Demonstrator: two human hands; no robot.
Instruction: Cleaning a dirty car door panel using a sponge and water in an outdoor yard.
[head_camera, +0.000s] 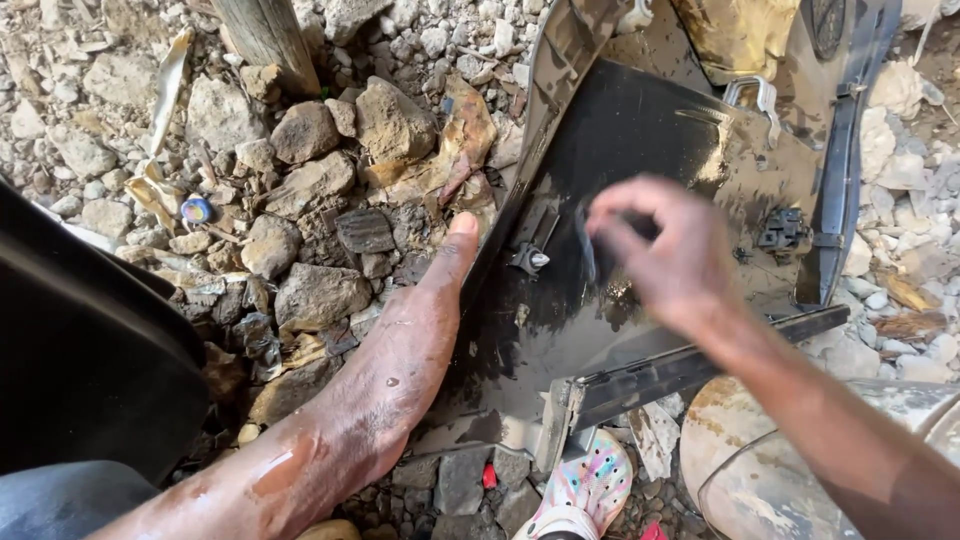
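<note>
A large dark plastic panel (640, 150), wet and dirty, lies tilted on rubble. My left hand (410, 340) presses flat against the panel's left edge, thumb up along the rim, fingers hidden behind it. My right hand (665, 255) is blurred over the panel's middle, fingers pinched on a small dark piece (585, 245), perhaps a rag or abrasive sheet, touching the surface. A small clip (530, 260) sticks out of the panel just left of that hand.
Rocks and broken rubble (310, 180) cover the ground at left. A wooden post (265, 40) stands at the top. A black curved part (90, 340) lies at lower left. A colourful speckled shoe (590, 485) and a pale round container (770, 470) sit below.
</note>
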